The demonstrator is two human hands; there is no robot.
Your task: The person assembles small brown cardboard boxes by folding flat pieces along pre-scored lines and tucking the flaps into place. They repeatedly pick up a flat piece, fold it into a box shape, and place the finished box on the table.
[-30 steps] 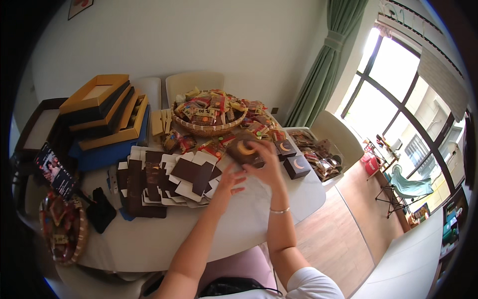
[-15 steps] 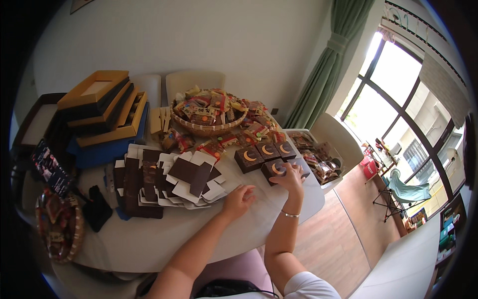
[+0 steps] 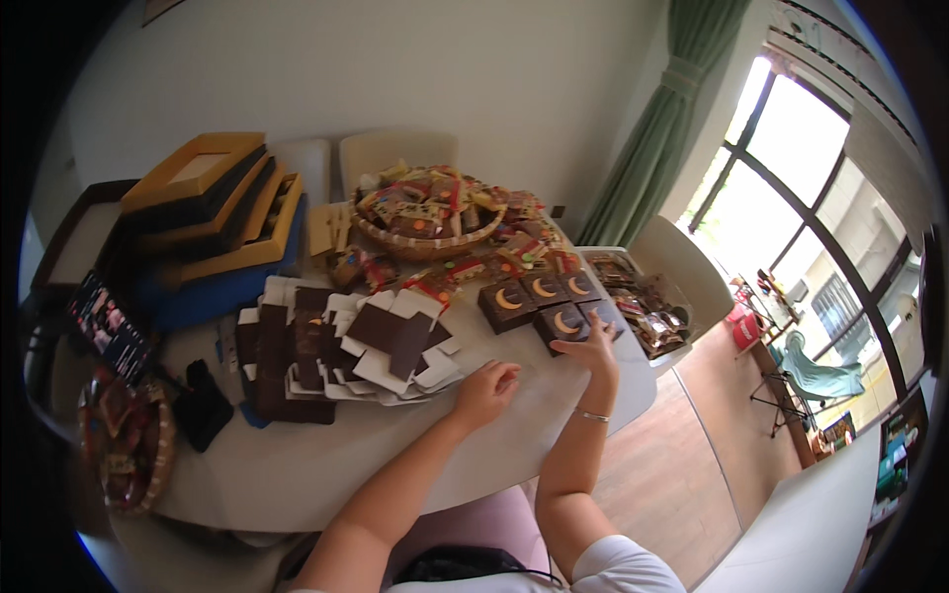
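My right hand point(image 3: 595, 353) reaches to the right side of the table, thumb and fingers spread around the front of a cluster of small dark brown boxes. Its fingers lie on the front-right box point(image 3: 605, 314), mostly hidden by the hand. Beside it is another box point(image 3: 561, 324) with a golden crescent moon; three similar boxes point(image 3: 544, 286) line up behind. Loosely curled, my left hand point(image 3: 486, 391) rests over the table to the left, and I see nothing in it. Beyond it lies a pile of flat, unfolded brown-and-white cartons point(image 3: 390, 346).
A woven basket point(image 3: 425, 242) heaped with wrapped snacks stands at the back; more packets spill around it. Yellow-and-black box trays point(image 3: 213, 198) are stacked far left, near a phone point(image 3: 107, 326) and a smaller basket point(image 3: 163, 445). A white bin point(image 3: 652, 351) of packets adjoins the right edge.
The whole view has shifted slightly, moving the table contents to the right in the picture. My right hand stays at the front-right box; my left hand's fingers are curled in more.
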